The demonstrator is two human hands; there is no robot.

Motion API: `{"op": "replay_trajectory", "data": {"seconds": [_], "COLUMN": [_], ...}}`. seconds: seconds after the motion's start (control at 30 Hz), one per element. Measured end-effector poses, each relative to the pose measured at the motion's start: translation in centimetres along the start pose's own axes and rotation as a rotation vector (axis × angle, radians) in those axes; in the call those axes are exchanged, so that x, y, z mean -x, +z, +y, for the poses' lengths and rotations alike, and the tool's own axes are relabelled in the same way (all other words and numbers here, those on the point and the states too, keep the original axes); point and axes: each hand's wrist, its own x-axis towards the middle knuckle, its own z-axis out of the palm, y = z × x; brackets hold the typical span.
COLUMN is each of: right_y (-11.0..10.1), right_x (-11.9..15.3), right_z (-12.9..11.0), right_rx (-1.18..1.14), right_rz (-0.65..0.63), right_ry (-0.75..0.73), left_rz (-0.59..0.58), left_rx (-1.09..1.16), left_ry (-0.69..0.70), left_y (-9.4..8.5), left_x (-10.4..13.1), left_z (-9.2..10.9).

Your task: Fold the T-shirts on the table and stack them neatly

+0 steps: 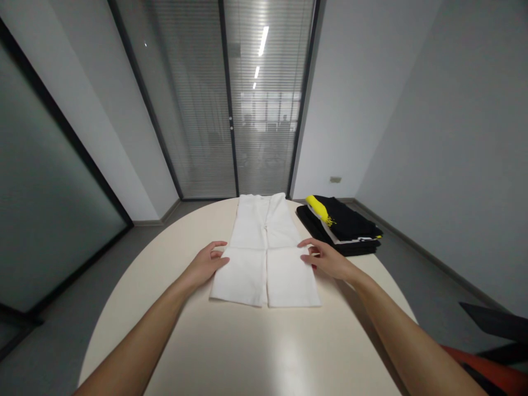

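A pair of white trousers (264,231) lies flat on the table, the two legs pointing toward me and the waist at the far edge. A crease runs across both legs. At the left leg's outer edge is my left hand (206,263), its thumb and index finger apart and touching the cloth. Opposite it, my right hand (328,259) rests at the right leg's outer edge, thumb and index finger likewise spread over the fabric. The remaining fingers of both hands are partly hidden.
The round cream table (198,352) carries a stack of folded dark clothes (350,223), with a yellow print on the top one, at the back right. Beyond stand glass doors with blinds (264,110). A red and black chair (487,363) is at the lower right.
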Motion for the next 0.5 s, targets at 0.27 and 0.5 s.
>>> {"op": "replay_trajectory", "data": {"seconds": [0.27, 0.5], "right_y": [-0.2, 1.2], "right_x": [-1.1, 1.2], "right_z": [1.8, -2.1], "right_rx": [0.148, 0.664], "right_rz": [0.25, 0.059], "right_ry": [-0.121, -0.397], "left_rz": [0.064, -0.151], "left_rx": [-0.042, -0.809], "left_ry": [0.186, 0.56], "left_y": [0.8, -0.6], "left_x": [-1.1, 0.4], "left_z": [-1.2, -1.6]}}
